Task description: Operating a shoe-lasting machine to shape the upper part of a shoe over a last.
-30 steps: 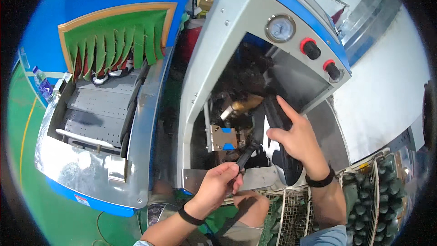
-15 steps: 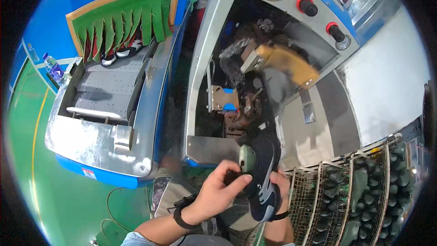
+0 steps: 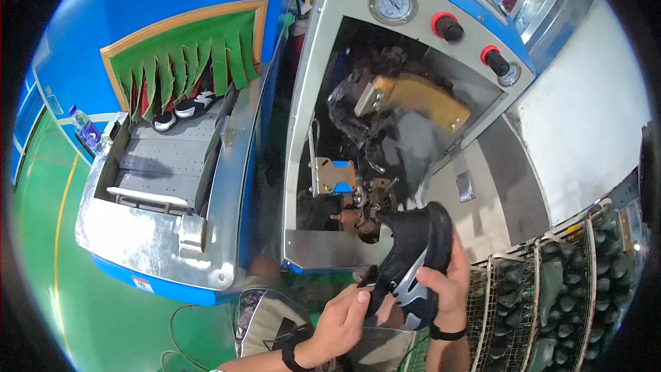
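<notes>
My right hand [image 3: 449, 293] grips a black sneaker [image 3: 416, 262] with grey-white side stripes, its thumb across the sole edge and side. The sneaker is tilted, heel up and toe down toward me. My left hand [image 3: 344, 320] pinches a black flap at the shoe's opening, which looks like the tongue. Beyond the shoe stands a machine with a rusty, greasy clamp [image 3: 365, 210] inside its open front and a yellow pad [image 3: 423, 100] above it. No green shoe last shows at the sneaker now.
To the left, a conveyor [image 3: 162, 158] carries black-and-white shoes [image 3: 196, 105] under a green strip curtain [image 3: 182, 55]. Wire racks [image 3: 533, 289] full of dark green lasts stand at the right. A pressure gauge [image 3: 393, 3] and red-collared knobs [image 3: 447, 27] sit on the machine's panel.
The sneaker has turned and shifted right. The green last beside its opening is out of sight, and my left hand has moved from there down to the black flap.
</notes>
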The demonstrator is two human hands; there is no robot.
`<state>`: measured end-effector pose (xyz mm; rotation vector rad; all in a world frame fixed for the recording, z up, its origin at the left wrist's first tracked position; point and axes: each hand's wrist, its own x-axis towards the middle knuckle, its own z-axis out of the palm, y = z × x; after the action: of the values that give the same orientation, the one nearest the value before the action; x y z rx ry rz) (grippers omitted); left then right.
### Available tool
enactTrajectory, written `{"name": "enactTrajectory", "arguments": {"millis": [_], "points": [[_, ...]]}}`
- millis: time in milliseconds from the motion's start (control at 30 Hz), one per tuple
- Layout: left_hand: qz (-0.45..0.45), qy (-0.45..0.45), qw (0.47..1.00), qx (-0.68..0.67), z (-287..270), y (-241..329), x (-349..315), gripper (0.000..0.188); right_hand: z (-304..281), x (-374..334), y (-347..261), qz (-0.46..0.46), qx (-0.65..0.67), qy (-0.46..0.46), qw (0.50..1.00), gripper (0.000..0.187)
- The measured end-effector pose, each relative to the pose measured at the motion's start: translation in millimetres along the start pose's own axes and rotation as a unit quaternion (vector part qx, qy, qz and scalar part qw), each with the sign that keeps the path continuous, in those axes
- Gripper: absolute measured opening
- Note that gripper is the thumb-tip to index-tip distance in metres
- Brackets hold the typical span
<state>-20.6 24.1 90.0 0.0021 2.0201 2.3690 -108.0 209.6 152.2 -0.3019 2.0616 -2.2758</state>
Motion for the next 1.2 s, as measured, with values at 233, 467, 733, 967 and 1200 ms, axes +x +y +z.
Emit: {"name": "enactTrajectory", "arguments": {"millis": [233, 467, 733, 967, 1200], "points": [[-0.047, -0.101, 0.978, -0.176, 4.7, 27.2, 61.5, 0.047, 42.5, 58.6, -97.7, -0.047, -0.174, 0.010, 0.984, 0.083], [-0.247, -0.104, 0.880, -0.392, 15.7, 11.7, 118.4, 0.043, 36.7, 129.6, -80.0, -0.072, -0.511, -0.081, 0.853, 0.085], [-0.206, 0.000, 0.875, -0.437, -11.6, -5.8, 108.2, 0.027, 63.0, 159.3, -52.0, -0.057, -0.654, -0.054, 0.753, 0.078], [-0.206, -0.094, 0.924, -0.309, -8.8, -22.3, 75.0, 0.032, 45.6, 143.4, -43.2, -0.184, -0.571, 0.000, 0.800, 0.080], [-0.168, -0.116, 0.957, -0.204, 7.4, -18.8, 46.1, 0.030, 64.5, 115.0, -49.3, -0.239, -0.531, 0.087, 0.808, 0.076]]}}
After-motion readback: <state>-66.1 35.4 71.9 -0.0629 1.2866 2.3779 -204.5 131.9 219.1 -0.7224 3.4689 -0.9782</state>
